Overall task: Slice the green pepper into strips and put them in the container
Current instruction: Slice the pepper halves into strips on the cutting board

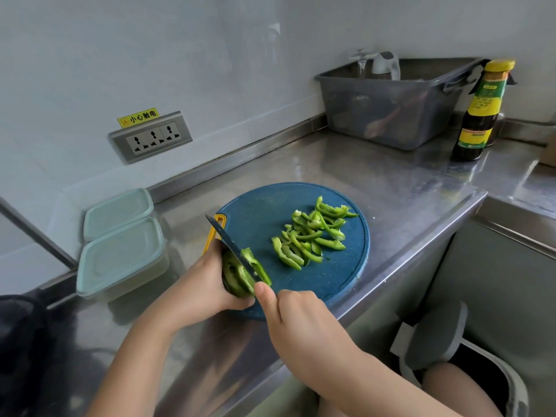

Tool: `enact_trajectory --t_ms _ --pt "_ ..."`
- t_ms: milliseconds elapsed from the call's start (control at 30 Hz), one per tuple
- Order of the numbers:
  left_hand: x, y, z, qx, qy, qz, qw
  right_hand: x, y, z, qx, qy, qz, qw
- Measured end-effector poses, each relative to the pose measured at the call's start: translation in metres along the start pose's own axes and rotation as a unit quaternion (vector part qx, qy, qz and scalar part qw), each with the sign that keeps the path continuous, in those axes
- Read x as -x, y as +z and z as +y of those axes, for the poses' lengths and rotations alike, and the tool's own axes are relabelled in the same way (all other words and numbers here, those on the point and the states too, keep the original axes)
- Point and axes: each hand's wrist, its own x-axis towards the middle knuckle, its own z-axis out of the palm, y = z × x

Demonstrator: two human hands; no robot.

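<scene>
A piece of green pepper (237, 275) lies at the near left of the round blue cutting board (261, 212). My left hand (201, 284) grips it from the left. My right hand (298, 320) holds a dark knife (228, 242); the blade crosses the pepper, its tip pointing away to the upper left, with a cut strip (258, 266) to its right. A pile of pepper strips (313, 233) lies in the middle right of the board. Two lidded pale-green containers (120, 257) stand left of the board.
The steel counter (391, 182) ends in an edge just right of the board, with a bin (451, 350) below. A grey tub (391, 106) and a dark sauce bottle (481, 112) stand at the back right. A wall socket (150, 136) sits behind.
</scene>
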Motion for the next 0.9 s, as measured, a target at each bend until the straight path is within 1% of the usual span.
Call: enact_trajectory --t_ms 233,467,600,900 --pt "0.0001 -0.0015 0.0016 0.01 0.007 -0.014 1.0 0.0053 0.0005 -0.0012 0.005 -0.009 0.0 1.0" --pt "-0.0026 -0.0019 -0.0025 -0.014 0.001 -0.029 0.999 0.0085 0.0038 -0.0019 0.058 -0.01 0.01 0.998" --pt "-0.0019 0.0006 -0.0015 -0.04 -0.004 -0.019 0.999 0.0082 0.005 -0.0027 0.046 0.006 0.002 0.999" --pt "-0.0015 0.0024 0.0006 -0.001 0.038 -0.018 0.999 0.0043 -0.0021 -0.0065 0.0 0.033 -0.02 0.999"
